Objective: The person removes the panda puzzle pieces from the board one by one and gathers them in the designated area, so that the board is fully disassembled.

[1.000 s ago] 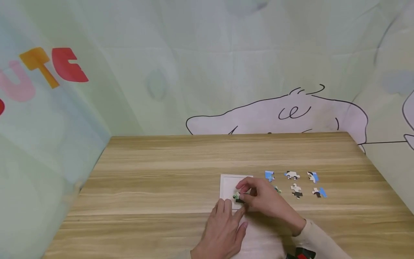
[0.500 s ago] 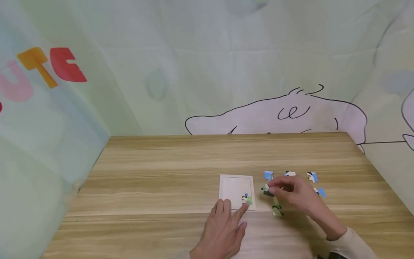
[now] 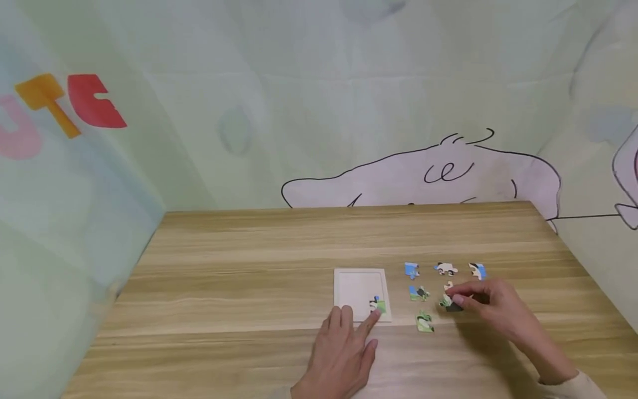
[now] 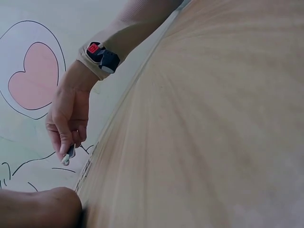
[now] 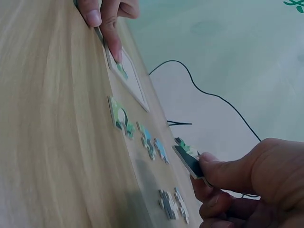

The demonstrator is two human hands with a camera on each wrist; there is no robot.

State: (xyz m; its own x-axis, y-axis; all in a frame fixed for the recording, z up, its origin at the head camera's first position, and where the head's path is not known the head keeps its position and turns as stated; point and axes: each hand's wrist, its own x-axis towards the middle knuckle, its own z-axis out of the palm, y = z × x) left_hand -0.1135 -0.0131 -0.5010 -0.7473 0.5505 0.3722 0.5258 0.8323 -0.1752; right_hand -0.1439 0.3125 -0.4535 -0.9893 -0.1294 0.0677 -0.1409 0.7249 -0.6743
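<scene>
My right hand point(image 3: 498, 310) pinches a green, white and black jigsaw puzzle piece point(image 3: 451, 303) between thumb and fingertips, to the right of the white puzzle frame point(image 3: 336, 288). The right wrist view shows this puzzle piece tilted and raised over the table, its dark edge towards the camera. My left hand point(image 3: 339, 352) lies at the frame's front edge. Its outstretched index finger presses on a green, black and white corner piece point(image 3: 381, 305) set in the frame's lower right corner. The rest of the tray's bottom shows bare white.
Several loose puzzle pieces lie right of the frame: a blue one point(image 3: 411, 270), a panda-face one point(image 3: 446, 269), a blue-and-black one point(image 3: 477, 271), a blue-green one point(image 3: 418, 293) and a green one point(image 3: 425, 322). Another point(image 3: 448, 286) is partly hidden behind the right hand. The wooden table point(image 3: 224, 277) meets a printed cloth backdrop.
My right hand has carried its puzzle piece from over the frame rightward, across the loose pieces. The corner piece in the frame has come into sight. My left hand keeps its place.
</scene>
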